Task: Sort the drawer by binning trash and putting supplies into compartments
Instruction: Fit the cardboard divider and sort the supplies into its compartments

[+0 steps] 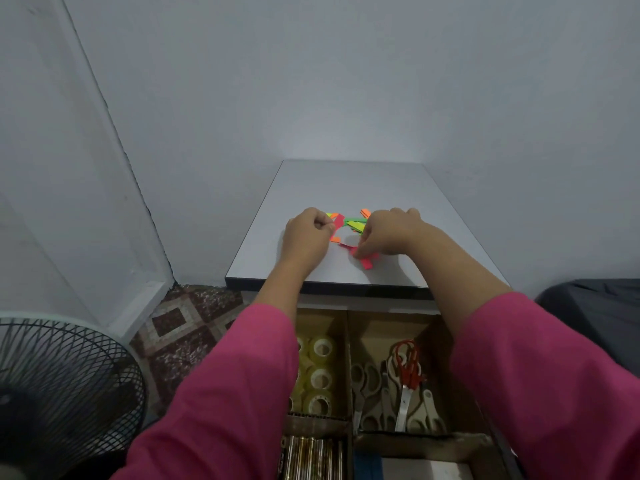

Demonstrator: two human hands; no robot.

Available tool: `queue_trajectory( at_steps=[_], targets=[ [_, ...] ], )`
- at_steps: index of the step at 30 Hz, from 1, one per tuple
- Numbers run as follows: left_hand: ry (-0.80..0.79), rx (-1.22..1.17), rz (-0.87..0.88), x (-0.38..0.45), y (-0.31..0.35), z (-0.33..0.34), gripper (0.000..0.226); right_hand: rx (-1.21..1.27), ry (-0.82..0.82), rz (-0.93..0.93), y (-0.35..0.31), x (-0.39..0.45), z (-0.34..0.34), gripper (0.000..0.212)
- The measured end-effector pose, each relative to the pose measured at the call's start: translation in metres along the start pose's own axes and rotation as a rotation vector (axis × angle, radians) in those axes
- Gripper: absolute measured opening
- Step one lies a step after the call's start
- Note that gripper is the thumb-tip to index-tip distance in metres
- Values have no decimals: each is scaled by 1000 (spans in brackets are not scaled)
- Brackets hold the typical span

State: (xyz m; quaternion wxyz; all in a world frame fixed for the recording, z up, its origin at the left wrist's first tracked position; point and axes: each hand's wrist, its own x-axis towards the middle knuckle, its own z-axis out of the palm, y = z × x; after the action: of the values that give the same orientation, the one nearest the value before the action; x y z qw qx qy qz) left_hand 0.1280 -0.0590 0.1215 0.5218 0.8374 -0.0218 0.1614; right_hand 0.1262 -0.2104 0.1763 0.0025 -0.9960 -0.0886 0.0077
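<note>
Several bright paper scraps, red, green, orange and yellow, lie scattered on the grey tabletop. My left hand is curled at the left of the pile, its fingers pinched on a red scrap. My right hand presses down with its fingertips on a red scrap nearer the front edge. Below the tabletop the drawer stands open with cardboard compartments. One holds clear tape rolls, another holds several scissors.
A black fan grille stands at lower left on patterned floor tiles. Gold-coloured sticks fill a front drawer compartment. A dark cloth-covered surface lies to the right. Grey walls close in behind and to the left of the table.
</note>
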Motion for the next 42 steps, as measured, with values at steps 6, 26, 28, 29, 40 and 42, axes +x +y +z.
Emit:
queue_trajectory(
  at_steps=[6, 26, 28, 29, 40, 42],
  targets=[
    [1, -19, 7, 2, -1, 0, 14, -57, 62, -61, -7, -8, -3, 38],
    [100, -140, -28, -21, 7, -5, 5, 569, 195, 68, -13, -29, 15, 17],
    [132, -136, -32, -22, 6, -6, 4, 424, 116, 98, -19, -18, 16, 16],
    [138, -133, -29, -23, 6, -6, 3, 360, 71, 109, -22, -12, 16, 17],
    [133, -120, -11, -20, 5, -6, 3, 141, -114, 106, -33, 0, 1, 26],
    [133, -118, -7, -20, 5, -6, 3, 160, -101, 104, -33, -1, 2, 29]
  ],
)
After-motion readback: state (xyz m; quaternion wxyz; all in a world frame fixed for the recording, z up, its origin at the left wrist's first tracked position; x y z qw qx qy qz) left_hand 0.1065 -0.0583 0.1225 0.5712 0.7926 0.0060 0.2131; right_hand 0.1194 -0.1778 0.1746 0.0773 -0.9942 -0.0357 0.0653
